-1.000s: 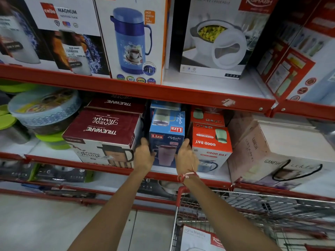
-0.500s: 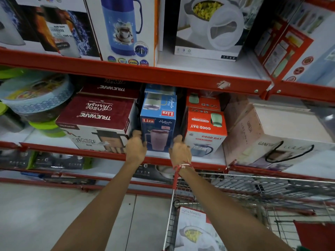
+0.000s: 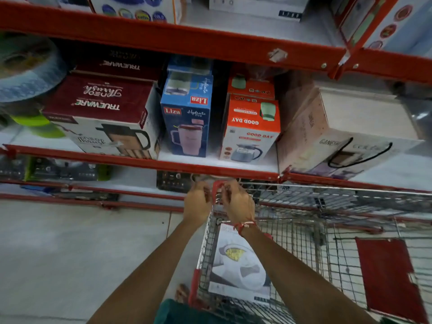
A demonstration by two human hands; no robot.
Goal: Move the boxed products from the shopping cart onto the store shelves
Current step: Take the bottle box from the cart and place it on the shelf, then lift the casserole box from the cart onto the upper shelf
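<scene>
Lying flat in the wire shopping cart (image 3: 304,232) at lower centre of the frame, the white casserole box (image 3: 238,265) looks like smooth printed cardboard, broad and shallow, pressed near the cart's left wall under the person's right forearm. Both hands are empty: the left hand (image 3: 197,202) and right hand (image 3: 238,203) hang just above the cart's front corner, fingers loosely curled and holding nothing, apart from every box. My worry is the lift; a wide, slick carton taken by one edge could tip, or catch a corner on the mesh or the red rim. Up in mid-frame the blue Liza box (image 3: 187,115) stands tall and narrow on the middle shelf (image 3: 210,168), between the maroon Trueware box (image 3: 102,113) and orange Good Day box (image 3: 251,127). Room there seems tight, so a careless shove might topple the upright cartons over the painted red metal lip.
</scene>
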